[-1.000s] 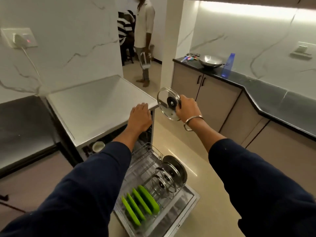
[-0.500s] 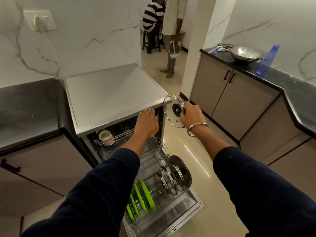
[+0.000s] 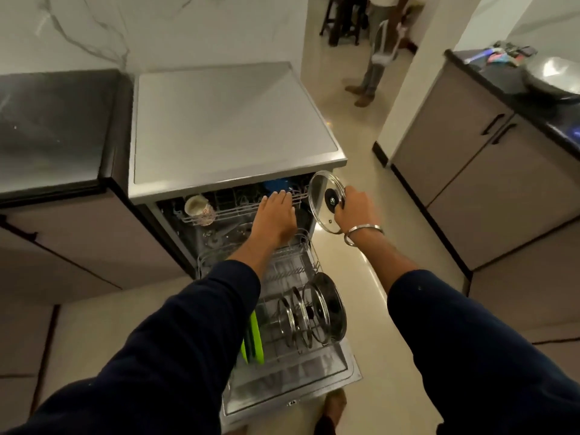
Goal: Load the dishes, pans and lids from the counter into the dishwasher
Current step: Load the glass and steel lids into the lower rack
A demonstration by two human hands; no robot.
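Below the hands, the pulled-out lower rack [image 3: 282, 271] has bare wire just under the left hand [image 3: 276, 216]. Nearer the person, standing lids [image 3: 314, 312] and green plates [image 3: 253, 337] fill it. At the left hand's fingertips lies the upper rack [image 3: 238, 208], with a cup [image 3: 197, 206] to the left. The right hand [image 3: 354, 208] has open floor [image 3: 357, 158] beyond it.

A person's legs [image 3: 373, 70] stand far on the floor [image 3: 354, 252]; a dark stool [image 3: 342, 17] is beside them.
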